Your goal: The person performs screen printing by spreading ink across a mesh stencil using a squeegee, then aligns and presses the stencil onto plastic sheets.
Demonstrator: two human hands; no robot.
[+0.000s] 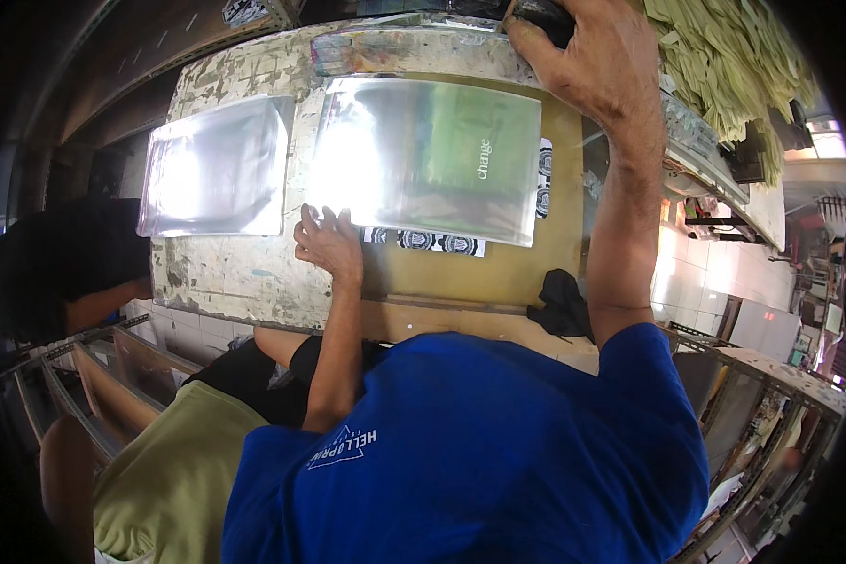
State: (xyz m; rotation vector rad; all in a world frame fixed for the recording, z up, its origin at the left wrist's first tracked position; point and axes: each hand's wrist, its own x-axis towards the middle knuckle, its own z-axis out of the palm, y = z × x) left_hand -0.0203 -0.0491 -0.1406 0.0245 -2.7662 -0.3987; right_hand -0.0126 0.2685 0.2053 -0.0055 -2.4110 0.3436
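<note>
A glossy clear plastic sheet or bag [432,160] with a green printed area lies on a yellowish board [559,235]. My left hand [331,246] is at its lower left corner, fingers apart and fingertips at the sheet's edge. At the far edge of the table, my right hand [592,61] is closed around a dark thing [543,17]. Its fingers are mostly cut off by the top of the picture. A second shiny plastic sheet [218,169] lies to the left. Under the nearer sheet, black-and-white printed strips [428,242] stick out.
The worn, paint-stained table [226,277] carries a crumpled black cloth [561,303] near its front right. Pale yellow-green strips [733,56] hang at far right. One person in dark clothes [61,268] bends at left; another in a green shirt [183,461] is close by my left side.
</note>
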